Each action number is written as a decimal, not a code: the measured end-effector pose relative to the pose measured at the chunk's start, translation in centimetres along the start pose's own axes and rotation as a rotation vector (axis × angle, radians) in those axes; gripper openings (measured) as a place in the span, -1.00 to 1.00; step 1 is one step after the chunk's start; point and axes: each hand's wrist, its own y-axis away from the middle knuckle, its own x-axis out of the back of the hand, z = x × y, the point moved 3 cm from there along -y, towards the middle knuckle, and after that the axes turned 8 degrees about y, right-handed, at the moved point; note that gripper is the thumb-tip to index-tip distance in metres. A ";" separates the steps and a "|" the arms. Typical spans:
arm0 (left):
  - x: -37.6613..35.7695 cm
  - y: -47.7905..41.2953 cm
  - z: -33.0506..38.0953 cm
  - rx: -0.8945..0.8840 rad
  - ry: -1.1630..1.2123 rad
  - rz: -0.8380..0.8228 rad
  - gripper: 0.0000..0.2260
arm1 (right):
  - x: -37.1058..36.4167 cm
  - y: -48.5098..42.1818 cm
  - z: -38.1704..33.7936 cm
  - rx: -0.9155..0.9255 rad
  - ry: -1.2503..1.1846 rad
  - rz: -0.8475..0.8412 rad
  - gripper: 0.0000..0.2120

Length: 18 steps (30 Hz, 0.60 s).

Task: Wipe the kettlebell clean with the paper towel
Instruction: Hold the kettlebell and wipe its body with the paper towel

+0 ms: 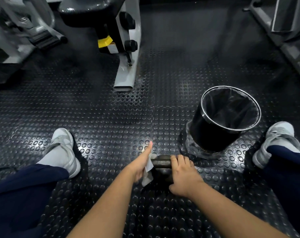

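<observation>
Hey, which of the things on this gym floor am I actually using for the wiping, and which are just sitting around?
In use: kettlebell, gripped by the right hand; paper towel, held against it by the left hand.
Just lying about: black lined bin, grey machine leg, studded floor mat.

The floor [111,121] is black rubber with round bumps, a bit shiny. The kettlebell [161,163] is dark metal, dull and rough. The paper towel [148,176] is thin white paper, crumpled. The bin [212,134] is glossy black with a shiny metal rim and a plastic bag [231,107] inside. The shoes [65,152] are grey cloth.
</observation>
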 end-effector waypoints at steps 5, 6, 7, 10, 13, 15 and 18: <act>0.6 -0.1 -0.1 -0.001 -0.068 -0.053 -0.07 | 0.0 0.0 0.0 -0.001 0.022 0.010 0.03; 0.9 0.0 0.1 0.017 -0.102 -0.068 -0.02 | 0.0 0.0 0.1 -0.003 0.020 0.013 0.02; 1.2 0.3 0.3 0.025 -0.117 -0.076 -0.02 | -0.1 0.0 0.1 -0.003 0.016 0.010 0.02; 2.0 0.8 0.7 -0.002 -0.081 -0.067 -0.21 | -0.1 0.0 0.2 0.005 0.017 0.012 0.01; 2.8 0.3 0.0 -0.059 0.064 0.021 -0.38 | 0.0 0.0 0.1 0.010 0.014 0.021 0.01; 4.0 -1.0 -1.4 -0.091 0.133 0.127 -0.55 | 0.0 0.0 0.1 0.010 0.012 0.009 0.01; 4.9 -1.5 -3.2 -0.107 0.180 0.249 -0.64 | 0.1 0.1 -0.1 0.018 0.017 0.001 0.01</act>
